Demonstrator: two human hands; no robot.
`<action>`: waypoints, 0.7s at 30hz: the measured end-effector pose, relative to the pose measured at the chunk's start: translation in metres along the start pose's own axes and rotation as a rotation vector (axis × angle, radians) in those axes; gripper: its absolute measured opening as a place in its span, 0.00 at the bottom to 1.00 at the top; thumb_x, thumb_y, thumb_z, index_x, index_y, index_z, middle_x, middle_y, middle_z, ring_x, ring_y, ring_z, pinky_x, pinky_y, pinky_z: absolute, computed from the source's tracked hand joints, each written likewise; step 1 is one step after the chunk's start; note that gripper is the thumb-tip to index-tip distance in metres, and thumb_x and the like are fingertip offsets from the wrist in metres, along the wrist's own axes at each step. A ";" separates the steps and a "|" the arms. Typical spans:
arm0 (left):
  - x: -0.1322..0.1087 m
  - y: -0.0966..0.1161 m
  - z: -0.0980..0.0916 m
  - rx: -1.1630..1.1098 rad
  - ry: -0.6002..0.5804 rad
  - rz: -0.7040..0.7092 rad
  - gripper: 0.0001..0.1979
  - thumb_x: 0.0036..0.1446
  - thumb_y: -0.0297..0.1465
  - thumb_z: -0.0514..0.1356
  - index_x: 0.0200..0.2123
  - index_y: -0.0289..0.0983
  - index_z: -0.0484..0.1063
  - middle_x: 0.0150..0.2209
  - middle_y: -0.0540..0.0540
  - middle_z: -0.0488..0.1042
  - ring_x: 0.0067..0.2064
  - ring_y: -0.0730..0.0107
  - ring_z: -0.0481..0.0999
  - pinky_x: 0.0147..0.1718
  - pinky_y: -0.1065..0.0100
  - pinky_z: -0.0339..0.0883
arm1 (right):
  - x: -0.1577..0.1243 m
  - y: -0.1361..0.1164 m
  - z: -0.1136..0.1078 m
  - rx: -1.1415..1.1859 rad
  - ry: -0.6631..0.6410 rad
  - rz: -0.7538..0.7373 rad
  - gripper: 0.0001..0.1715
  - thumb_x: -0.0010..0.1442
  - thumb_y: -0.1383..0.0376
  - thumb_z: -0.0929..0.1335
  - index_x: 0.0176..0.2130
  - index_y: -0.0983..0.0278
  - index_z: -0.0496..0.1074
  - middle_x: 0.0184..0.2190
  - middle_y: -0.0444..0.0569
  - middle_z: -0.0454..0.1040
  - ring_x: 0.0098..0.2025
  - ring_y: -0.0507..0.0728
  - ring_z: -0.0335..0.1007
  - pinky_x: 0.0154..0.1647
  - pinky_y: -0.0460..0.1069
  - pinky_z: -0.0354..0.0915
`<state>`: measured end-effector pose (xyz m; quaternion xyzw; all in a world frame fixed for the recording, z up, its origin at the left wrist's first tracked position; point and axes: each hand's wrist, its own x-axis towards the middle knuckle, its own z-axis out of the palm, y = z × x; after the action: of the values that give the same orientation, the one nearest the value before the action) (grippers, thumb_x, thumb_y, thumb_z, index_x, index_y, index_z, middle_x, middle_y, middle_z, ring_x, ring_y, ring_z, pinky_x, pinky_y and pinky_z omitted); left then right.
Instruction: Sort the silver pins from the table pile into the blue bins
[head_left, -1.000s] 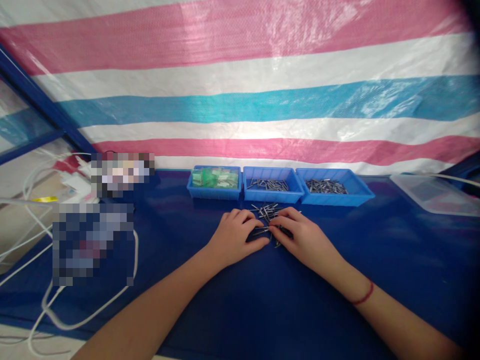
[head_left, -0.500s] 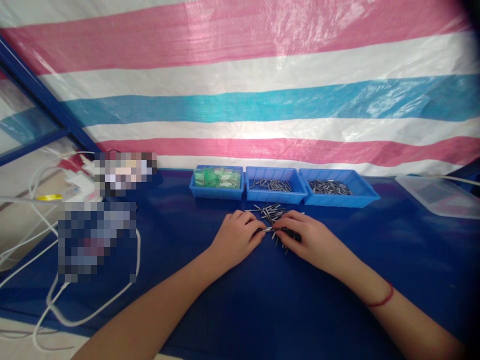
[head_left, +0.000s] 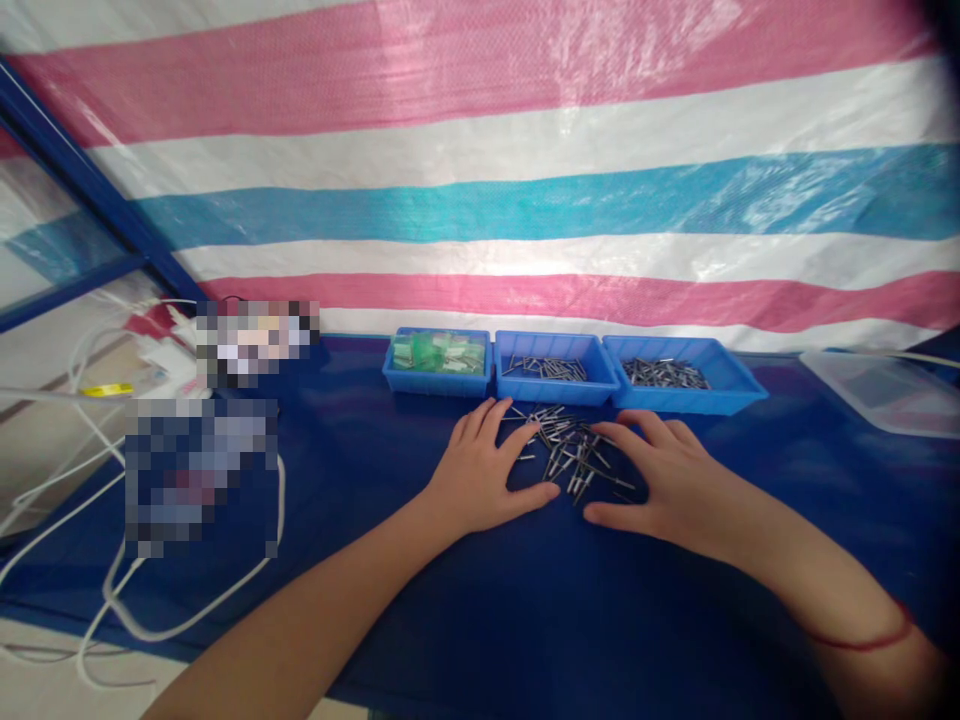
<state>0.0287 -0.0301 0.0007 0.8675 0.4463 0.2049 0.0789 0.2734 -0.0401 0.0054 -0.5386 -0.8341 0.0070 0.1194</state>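
Observation:
A loose pile of thin metal pins, which look like blind rivets (head_left: 576,458), lies on the dark blue tabletop. At its left edge is my left hand (head_left: 480,465), fingers spread and thumb stretched toward the pile's near side. My right hand (head_left: 667,480) curves around the right edge, thumb and fingers wide apart. I see nothing held in either hand. Just behind the pile, a blue bin (head_left: 555,393) contains similar metal pins. The right-hand blue bin (head_left: 720,400) has darker-looking pins, and the left-hand blue bin (head_left: 439,382) has green and whitish pieces.
A clear plastic tray or lid (head_left: 877,390) lies at the right back. White cables (head_left: 281,500) loop over the table's left side beside blurred-out items. A striped plastic sheet (head_left: 480,215) hangs behind the bins, with a blue frame bar (head_left: 75,170) at left.
Both hands have opened from a pinch over the pile and moved apart, the right hand to the right. The pins between their fingers are released, and the pile lies more spread out.

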 end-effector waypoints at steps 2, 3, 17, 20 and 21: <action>0.000 -0.001 0.000 -0.007 -0.060 -0.001 0.40 0.51 0.56 0.58 0.62 0.42 0.61 0.66 0.36 0.52 0.67 0.43 0.49 0.62 0.44 0.47 | -0.007 0.003 0.000 -0.033 -0.049 0.043 0.45 0.47 0.44 0.71 0.58 0.63 0.64 0.54 0.61 0.64 0.52 0.72 0.65 0.51 0.64 0.64; 0.001 -0.001 0.000 -0.008 -0.082 -0.005 0.42 0.49 0.58 0.57 0.62 0.42 0.59 0.67 0.35 0.51 0.67 0.42 0.48 0.62 0.44 0.46 | -0.009 0.003 0.000 -0.026 -0.074 0.053 0.44 0.48 0.45 0.71 0.58 0.63 0.64 0.54 0.61 0.64 0.51 0.72 0.66 0.50 0.63 0.65; 0.001 -0.002 0.002 -0.020 -0.115 0.005 0.41 0.51 0.56 0.57 0.63 0.42 0.56 0.66 0.35 0.53 0.68 0.47 0.49 0.63 0.44 0.43 | -0.004 -0.009 -0.008 0.008 -0.226 0.063 0.06 0.52 0.73 0.65 0.30 0.63 0.68 0.29 0.49 0.71 0.28 0.56 0.69 0.28 0.48 0.58; 0.002 -0.002 0.002 -0.024 -0.112 0.002 0.37 0.54 0.52 0.58 0.63 0.41 0.57 0.65 0.37 0.56 0.67 0.48 0.51 0.63 0.45 0.44 | 0.002 -0.014 -0.009 -0.013 -0.251 0.062 0.09 0.52 0.76 0.64 0.28 0.63 0.66 0.26 0.48 0.70 0.27 0.56 0.69 0.27 0.48 0.55; 0.002 -0.002 0.002 -0.024 -0.113 0.003 0.36 0.55 0.51 0.58 0.62 0.41 0.58 0.65 0.37 0.57 0.67 0.48 0.51 0.63 0.45 0.44 | 0.004 -0.016 -0.009 -0.014 -0.251 0.055 0.09 0.52 0.76 0.63 0.27 0.63 0.66 0.26 0.48 0.70 0.27 0.56 0.68 0.26 0.48 0.55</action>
<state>0.0290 -0.0273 -0.0009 0.8775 0.4371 0.1610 0.1140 0.2596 -0.0440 0.0175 -0.5569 -0.8274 0.0719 0.0103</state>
